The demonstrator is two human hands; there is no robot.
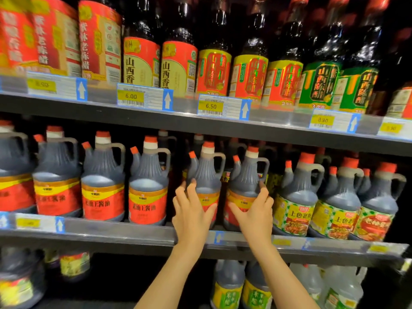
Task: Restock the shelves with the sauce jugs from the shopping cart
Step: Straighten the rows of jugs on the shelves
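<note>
**Desk:** What's nearest the lens?

**Photographer:** Two bare forearms, rising from the bottom edge and angling inward and up toward the middle shelf. Both cross its front rail and price strip.

**Desk:** And the hands?

**Photographer:** The left hand wraps the left jug at its red label, fingers spread up the dark shoulder, thumb round the right side. The right hand grips the right jug the same way, thumb across the label, fingertips reaching up the right flank. Each hand is clasped on its own jug.

**Desk:** Where do those jugs sit?

**Photographer:** Upright on the middle shelf, side by side and near touching, just behind the rail. To their left stand matching red-label jugs; to their right, green-label jugs. More caps show in the dark behind.

**Desk:** Farther off?

**Photographer:** Below, the bottom shelf holds dark jugs with yellow labels. Above, the top shelf carries tall bottles in red, yellow and green labels, with price tags reading 6.00 and 6.50. The edges of the frame are blurred.
</note>
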